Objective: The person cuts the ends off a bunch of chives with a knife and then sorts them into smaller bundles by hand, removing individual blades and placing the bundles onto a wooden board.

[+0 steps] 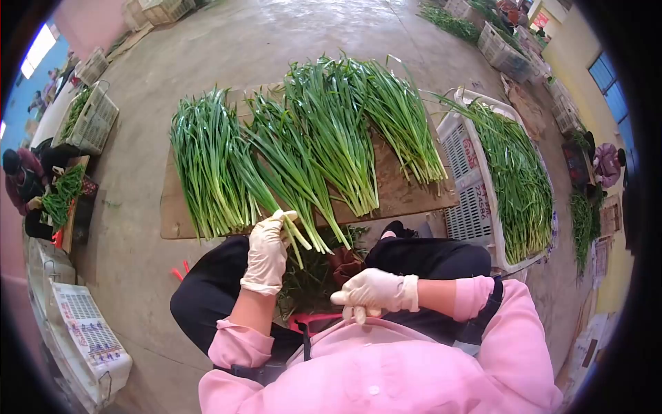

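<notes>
My left hand (267,252), in a pale glove, is closed around the pale lower ends of a few garlic chive stalks (298,243) at the near edge of a low wooden board (407,200). Their leaves run back among the piles on the board. Beside them lie a left bundle (210,165), a tall middle bundle (338,131) and a right bundle (407,117), pale ends toward me. My right hand (376,290), also gloved, hovers over my lap with fingers slightly bent and apart, and no object shows in it.
A white crate (476,207) packed with chives (514,179) stands right of the board. Loose leaves (307,276) lie between my knees. A white crate (93,331) is at the left. Co-workers sit at the far left (31,179) and far right (607,165), near more crates.
</notes>
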Tool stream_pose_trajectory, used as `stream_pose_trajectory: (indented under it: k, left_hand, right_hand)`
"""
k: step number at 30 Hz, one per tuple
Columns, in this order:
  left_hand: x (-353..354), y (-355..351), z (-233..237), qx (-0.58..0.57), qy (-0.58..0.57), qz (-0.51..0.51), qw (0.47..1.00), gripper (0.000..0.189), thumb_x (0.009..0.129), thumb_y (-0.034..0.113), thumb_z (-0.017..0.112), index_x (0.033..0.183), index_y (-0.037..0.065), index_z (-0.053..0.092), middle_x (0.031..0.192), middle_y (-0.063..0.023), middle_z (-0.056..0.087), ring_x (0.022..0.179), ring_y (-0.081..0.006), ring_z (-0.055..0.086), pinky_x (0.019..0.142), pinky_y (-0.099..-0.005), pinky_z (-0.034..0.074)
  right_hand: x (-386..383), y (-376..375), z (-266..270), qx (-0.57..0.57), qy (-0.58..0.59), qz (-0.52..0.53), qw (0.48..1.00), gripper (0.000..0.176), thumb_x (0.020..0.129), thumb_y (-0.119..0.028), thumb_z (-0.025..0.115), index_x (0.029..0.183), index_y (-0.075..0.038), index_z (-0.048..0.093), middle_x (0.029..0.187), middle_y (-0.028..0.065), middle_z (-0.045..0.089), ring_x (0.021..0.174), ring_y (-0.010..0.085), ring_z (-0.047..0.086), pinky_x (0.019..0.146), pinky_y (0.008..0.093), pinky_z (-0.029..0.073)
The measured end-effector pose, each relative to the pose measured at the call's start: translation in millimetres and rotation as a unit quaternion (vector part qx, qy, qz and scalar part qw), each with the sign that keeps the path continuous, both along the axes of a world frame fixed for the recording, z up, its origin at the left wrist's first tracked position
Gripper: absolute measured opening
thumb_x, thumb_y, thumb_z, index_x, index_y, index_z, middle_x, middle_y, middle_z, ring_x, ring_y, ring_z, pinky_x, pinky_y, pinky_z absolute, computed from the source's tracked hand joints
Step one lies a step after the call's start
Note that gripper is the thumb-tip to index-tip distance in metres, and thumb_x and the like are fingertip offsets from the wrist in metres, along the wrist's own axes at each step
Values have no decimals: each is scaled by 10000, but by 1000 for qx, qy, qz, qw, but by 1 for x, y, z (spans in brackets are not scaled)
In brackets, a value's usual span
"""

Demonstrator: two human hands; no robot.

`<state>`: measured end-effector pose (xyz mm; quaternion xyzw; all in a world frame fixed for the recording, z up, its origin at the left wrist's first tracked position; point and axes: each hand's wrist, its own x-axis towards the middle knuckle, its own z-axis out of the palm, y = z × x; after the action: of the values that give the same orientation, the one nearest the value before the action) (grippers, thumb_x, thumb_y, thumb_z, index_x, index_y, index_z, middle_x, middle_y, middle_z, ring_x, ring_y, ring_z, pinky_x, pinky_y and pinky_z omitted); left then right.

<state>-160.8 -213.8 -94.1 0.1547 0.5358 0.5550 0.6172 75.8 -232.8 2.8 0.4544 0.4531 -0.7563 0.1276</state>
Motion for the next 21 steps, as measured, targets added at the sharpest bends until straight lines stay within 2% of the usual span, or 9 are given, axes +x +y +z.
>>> stream_pose_trajectory:
  k: [3, 5, 6, 7, 9, 11, 14, 17, 21]
  left_hand:
    - [-4, -5, 1, -4, 11, -5, 1000, 291, 999, 301, 606, 1116, 40, 658, 949, -71, 714, 798, -209, 668, 660, -316, 516]
    - [0, -9, 6, -34, 22, 12, 999, 320, 991, 326, 630, 1144, 45, 630, 958, -72, 707, 803, -245, 678, 646, -346, 529]
    - [1, -8, 7, -51, 20, 15, 998, 362, 972, 370, 665, 1140, 53, 616, 967, -77, 704, 772, -287, 682, 633, -377, 542]
    - [3, -9, 21, -94, 17, -17, 995, 322, 969, 322, 681, 1098, 41, 590, 964, -77, 692, 781, -208, 669, 697, -379, 568]
    - [6, -8, 10, -54, 1, -8, 999, 298, 977, 297, 671, 1099, 41, 580, 971, -76, 692, 810, -210, 678, 726, -391, 587]
    - [4, -7, 10, -73, 14, -22, 997, 301, 984, 306, 655, 1080, 28, 590, 965, -81, 693, 823, -222, 685, 727, -392, 592]
    - [0, -6, 8, -66, 37, -28, 997, 365, 981, 391, 645, 1061, 36, 619, 970, -98, 699, 828, -284, 701, 647, -381, 572]
    - [-1, -10, 14, -73, 15, -34, 997, 354, 989, 375, 634, 1057, 28, 617, 982, -101, 695, 838, -284, 701, 667, -394, 579]
    - [7, -10, 10, -72, 7, -68, 995, 359, 1016, 329, 585, 1195, 19, 568, 1074, -114, 680, 924, -283, 697, 735, -425, 583]
  right_hand:
    - [28, 28, -40, 44, 127, -142, 981, 258, 975, -224, 613, 926, 13, 703, 798, 73, 705, 662, 146, 678, 507, 295, 503]
    - [33, 39, -43, 282, 22, -92, 955, 231, 971, -236, 600, 936, -38, 714, 825, 37, 654, 703, 111, 627, 601, 274, 498]
    - [28, 47, -45, 269, 12, -90, 959, 266, 970, -281, 606, 936, -38, 710, 815, 28, 651, 685, 108, 607, 609, 267, 488]
    - [24, 55, -44, 257, 3, -86, 962, 303, 969, -325, 612, 935, -38, 705, 804, 18, 647, 667, 104, 588, 616, 261, 477]
    - [13, 57, -46, 183, -29, -131, 974, 483, 967, -495, 600, 821, -42, 681, 699, 21, 626, 640, 101, 572, 595, 256, 456]
    - [6, 66, -57, 244, -39, -64, 967, 486, 960, -506, 628, 739, -73, 642, 647, 17, 605, 589, 94, 549, 550, 260, 433]
    - [-3, 62, -45, 223, 24, -227, 948, 467, 951, -480, 666, 697, -92, 603, 627, 14, 594, 539, 91, 518, 501, 268, 404]
    - [14, 67, -47, 348, -1, -221, 911, 457, 952, -447, 684, 685, -88, 591, 619, 14, 593, 510, 87, 497, 474, 270, 381]
    - [24, 60, -42, 250, -37, -268, 930, 466, 958, -469, 665, 727, -67, 610, 689, 34, 634, 541, 88, 538, 490, 252, 427]
